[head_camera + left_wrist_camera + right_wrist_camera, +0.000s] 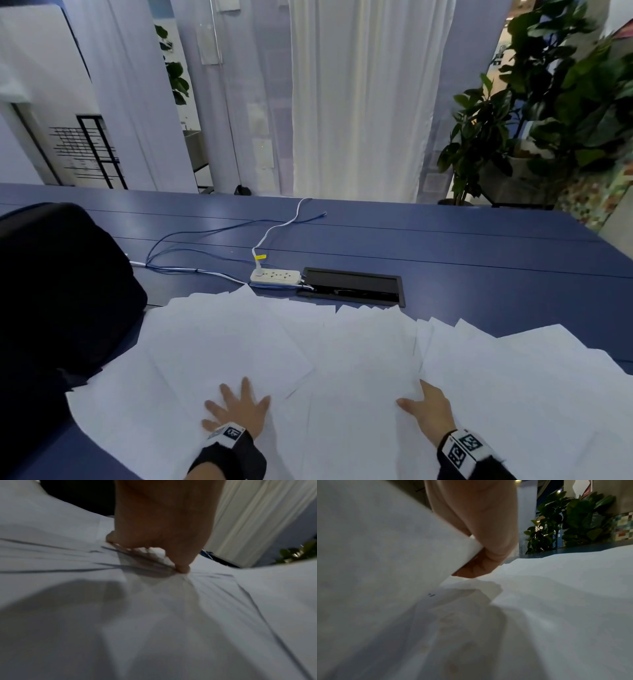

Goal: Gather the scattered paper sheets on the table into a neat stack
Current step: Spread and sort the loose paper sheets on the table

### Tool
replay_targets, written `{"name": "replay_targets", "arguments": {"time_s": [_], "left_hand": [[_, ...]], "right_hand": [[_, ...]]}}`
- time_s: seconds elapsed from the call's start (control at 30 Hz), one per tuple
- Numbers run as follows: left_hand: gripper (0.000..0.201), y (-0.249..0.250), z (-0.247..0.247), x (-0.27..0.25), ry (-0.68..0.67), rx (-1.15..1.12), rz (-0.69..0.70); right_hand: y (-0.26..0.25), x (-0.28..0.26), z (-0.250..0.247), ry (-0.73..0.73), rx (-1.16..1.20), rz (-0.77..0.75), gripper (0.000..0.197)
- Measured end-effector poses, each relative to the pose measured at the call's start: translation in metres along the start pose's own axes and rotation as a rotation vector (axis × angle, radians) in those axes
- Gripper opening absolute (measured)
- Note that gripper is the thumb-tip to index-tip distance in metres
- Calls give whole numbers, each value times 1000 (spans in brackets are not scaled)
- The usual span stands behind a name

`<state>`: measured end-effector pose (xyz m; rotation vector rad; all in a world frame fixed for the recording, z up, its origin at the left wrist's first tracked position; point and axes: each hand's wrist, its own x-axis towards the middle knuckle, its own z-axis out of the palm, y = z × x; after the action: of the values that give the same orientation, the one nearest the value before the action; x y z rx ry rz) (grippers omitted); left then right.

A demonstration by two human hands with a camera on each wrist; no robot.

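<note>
Several white paper sheets (342, 356) lie fanned and overlapping across the near half of the blue table (479, 253). My left hand (239, 406) lies on them at lower centre with its fingers spread. In the left wrist view its fingertips (182, 568) press down on the paper sheets (154, 615). My right hand (428, 407) is further right, thumb on top. In the right wrist view, my right hand (481, 563) curls its fingers under the raised edge of a sheet (376, 547) and grips it above the other papers (556, 601).
A white power strip (275, 275) and a black cable hatch (352, 286) sit just beyond the papers. Blue and white cables (191, 236) run off to the left. A dark bulky object (58, 291) stands at the table's left. Potted plants (534, 113) are at the far right.
</note>
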<state>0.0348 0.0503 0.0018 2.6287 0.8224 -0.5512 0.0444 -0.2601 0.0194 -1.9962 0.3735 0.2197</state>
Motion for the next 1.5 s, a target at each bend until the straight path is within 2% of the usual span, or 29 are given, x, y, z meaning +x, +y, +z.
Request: {"name": "replay_targets", "arguments": {"time_s": [0.17,0.27,0.3,0.33,0.37,0.4,0.5,0.6,0.7,0.8,0.87,0.93,1.0,1.07,1.1,1.13,1.2,1.23,1.3,1.33,1.4,1.47,1.5], "left_hand": [[57,-16,16,-9,-26,164,348],[75,-27,4,-14,9,50,454],[72,-33,-1,-13,53,-23,444],[58,-38,-8,-9,92,-75,398],[44,-45,-13,-2,133,-117,336],[41,-52,-18,5,159,-156,256],[55,-65,-31,27,136,-232,28],[60,-63,-41,49,110,-322,-68],[63,-56,-51,71,94,-450,-149],[47,-46,-54,88,60,-530,-126],[31,-38,-52,96,82,-538,-31],[21,-27,-50,97,48,-544,111],[24,-16,-50,101,-40,-527,216],[34,-9,-50,108,-125,-557,262],[38,-8,-51,112,-117,-551,252],[45,-8,-52,115,-46,-486,199],[67,-12,-58,117,159,-376,-23],[77,-13,-63,115,214,-412,-118],[89,-17,-65,115,245,-496,-198],[89,-19,-62,117,227,-493,-197],[82,-18,-57,120,179,-521,-118],[73,-17,-53,122,95,-624,17],[70,-16,-51,122,51,-666,84]], "right_hand": [[-16,6,18,-5,137,-74,16],[-30,14,35,-49,118,-100,15],[-36,17,41,-62,107,-106,17],[-42,22,46,-66,100,-114,18],[-50,27,51,-62,89,-124,18],[-59,33,55,-52,75,-137,17],[-90,50,66,-6,12,-209,22],[-119,65,83,-22,-78,-266,25],[-138,82,106,-102,-207,-260,31],[-145,94,126,-169,-314,-197,36],[-143,102,137,-210,-342,-134,39],[-138,108,143,-240,-333,-87,44],[-132,116,147,-250,-246,-20,49],[-128,123,146,-280,-115,61,47],[-126,123,143,-311,-71,110,46],[-124,124,138,-368,-56,166,50],[-114,126,128,-547,-128,286,74],[-109,125,123,-639,-171,315,79],[-102,123,118,-717,-208,328,65],[-103,119,118,-704,-211,320,59],[-106,114,122,-602,-178,248,52],[-114,106,132,-486,-103,147,37],[-118,104,137,-477,-81,123,34]]}}
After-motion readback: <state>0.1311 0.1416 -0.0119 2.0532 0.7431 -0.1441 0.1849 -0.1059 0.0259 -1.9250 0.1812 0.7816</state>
